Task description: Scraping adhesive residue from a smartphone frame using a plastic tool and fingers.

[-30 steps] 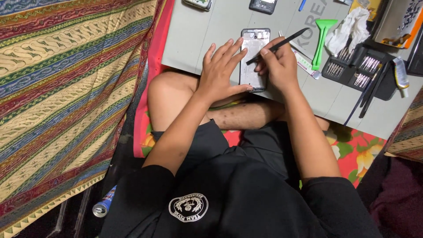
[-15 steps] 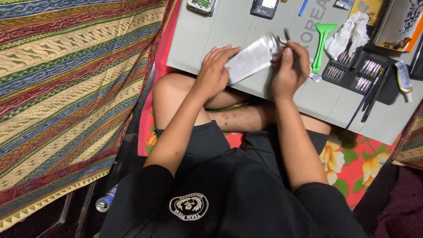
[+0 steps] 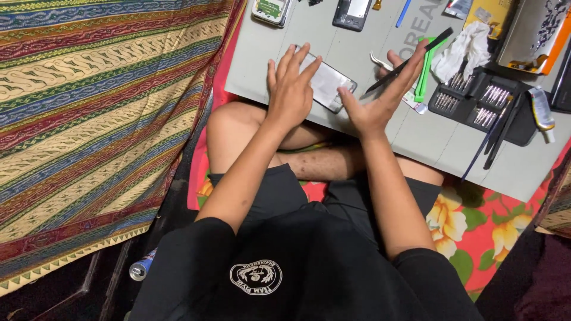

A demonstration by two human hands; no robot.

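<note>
Left hand (image 3: 291,89) flat on the phone (image 3: 329,84), steadying it on the grey mat (image 3: 440,142); right hand (image 3: 380,98), at 3 o'clock, pinches black tweezers (image 3: 407,62), palm open

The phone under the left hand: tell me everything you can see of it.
The phone is a flat silvery-grey slab with rounded corners and a smooth, slightly glossy face. It lies flat and skewed on the grey work mat near its front edge. The left hand covers its left part, fingers spread over it. The right hand, holding black tweezers, hovers beside its right end.
</note>
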